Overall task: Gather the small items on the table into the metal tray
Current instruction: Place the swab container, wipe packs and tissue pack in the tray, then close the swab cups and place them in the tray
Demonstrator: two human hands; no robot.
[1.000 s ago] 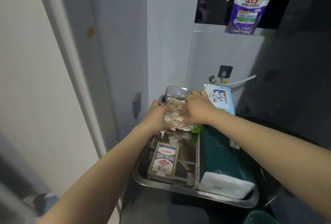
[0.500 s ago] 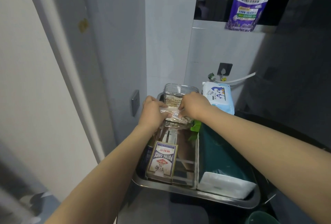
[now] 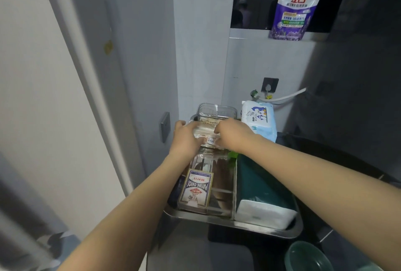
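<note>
The metal tray [image 3: 238, 225] lies in front of me. At its far end both hands grip a clear packet of pale sticks [image 3: 207, 134]: my left hand [image 3: 186, 138] on its left end, my right hand [image 3: 233, 134] on its right end. Just behind the packet stands a clear plastic box [image 3: 216, 110]. In the tray lie a playing card box [image 3: 196, 188], resting on a clear plastic holder [image 3: 221, 186], and a dark green tissue pack [image 3: 260, 188] with white tissue at its near end.
A wet wipes pack [image 3: 259, 119] leans at the back right. A purple detergent pouch [image 3: 297, 8] stands on the window ledge above. A wall hook [image 3: 269, 85] and white hose [image 3: 288, 97] sit on the tiled wall. A green bowl [image 3: 308, 257] is at bottom right.
Both hands have lifted the packet slightly and moved it away from me, closer to the clear box. The tray's contents have not moved.
</note>
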